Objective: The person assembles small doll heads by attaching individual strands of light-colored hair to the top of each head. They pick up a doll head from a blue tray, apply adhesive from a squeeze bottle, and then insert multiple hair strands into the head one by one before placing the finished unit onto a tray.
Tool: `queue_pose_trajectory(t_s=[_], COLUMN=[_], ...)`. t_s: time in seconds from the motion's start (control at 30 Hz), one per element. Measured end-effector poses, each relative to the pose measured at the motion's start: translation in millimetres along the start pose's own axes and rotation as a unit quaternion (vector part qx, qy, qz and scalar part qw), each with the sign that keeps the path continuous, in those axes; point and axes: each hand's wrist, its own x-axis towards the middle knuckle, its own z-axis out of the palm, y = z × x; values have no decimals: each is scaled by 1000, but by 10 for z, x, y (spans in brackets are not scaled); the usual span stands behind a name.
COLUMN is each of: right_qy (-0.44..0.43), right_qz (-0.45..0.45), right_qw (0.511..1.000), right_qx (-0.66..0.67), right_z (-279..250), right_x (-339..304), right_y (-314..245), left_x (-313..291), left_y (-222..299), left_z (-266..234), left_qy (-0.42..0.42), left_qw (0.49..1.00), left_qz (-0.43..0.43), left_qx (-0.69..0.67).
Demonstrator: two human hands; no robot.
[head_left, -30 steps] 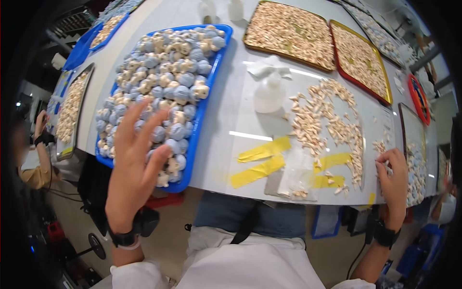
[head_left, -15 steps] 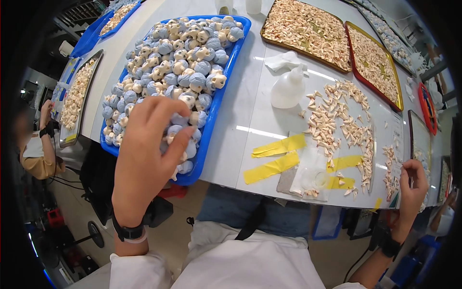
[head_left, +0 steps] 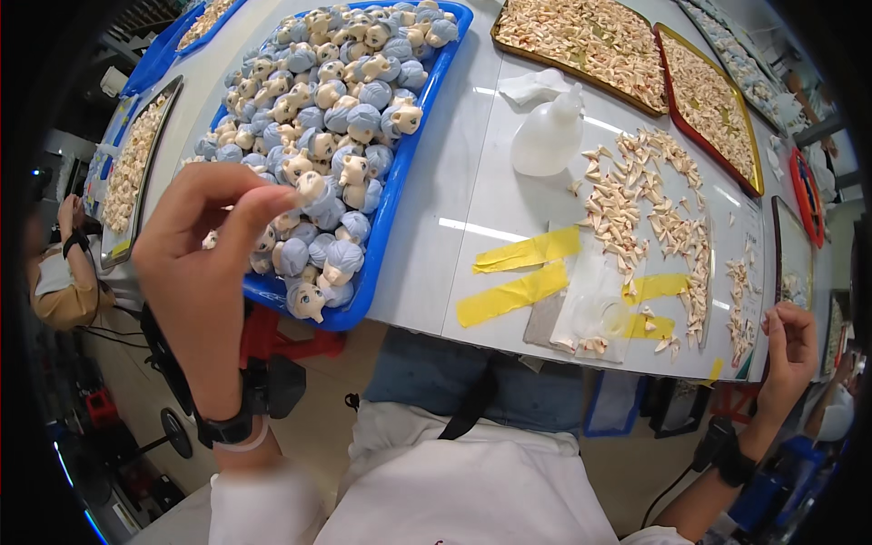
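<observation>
Doll heads [head_left: 374,94], cream-faced with blue hair, fill a blue tray [head_left: 397,200] in the upper left of the frame, heaped at mixed angles. Left hand [head_left: 191,259] raised over the tray's lower left part: fingers curled, thumb and index finger nearly meeting. Their tips coincide in view with one doll head; cannot tell whether it is pinched or lies behind them. Right hand [head_left: 788,359] in the lower right, by the near edge of the table [head_left: 454,163]: thumb and index finger brought together, other fingers folded; gap too small to tell whether a piece is held. Nearest to it, a narrow group of small pointed cream pieces [head_left: 738,300]. Larger scatter of the same pieces right of centre, some lying on yellow tape [head_left: 513,295]. White bottle [head_left: 548,141] standing just left of that scatter; crumpled tissue [head_left: 531,85] beyond it. Gold-rimmed tray [head_left: 496,42] and red-edged tray [head_left: 716,158] in the upper right, both covered with similar pieces. Black band [head_left: 225,429] on left wrist, a second on the right. Far left: another person's forearm [head_left: 80,265]
</observation>
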Motion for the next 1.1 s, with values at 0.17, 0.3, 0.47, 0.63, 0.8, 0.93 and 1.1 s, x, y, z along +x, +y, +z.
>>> queue_pose_trajectory(t_s=[0.17,0.3,0.47,0.63,0.8,0.93,1.1], right_qy=[26,13,2,-62,-72,-156,-210], right_qz=[34,7,19,-16,6,-29,-91], right_qw=[999,998,995,993,993,984,973], right_qx=[19,61,97,95,98,78,29], right_z=[-3,89,384,643,874,970,1142], right_x=[-93,-184,-176,-133,-121,-63,12], right_y=[-53,-125,-410,-645,-851,-867,-973], left_x=[-262,-521,-810,-951,-987,-991,-984], left_y=[112,104,305,204,163,265,176], left_z=[-164,-76,294,717,758,788,783], left_qy=[-130,-436,-364,-307,-301,-269,-307], left_qw=[961,804,759,813,816,825,813], left_qz=[-78,-102,-296,-90,-96,-142,-119], left_qx=[-232,-392,-451,-487,-485,-477,-481])
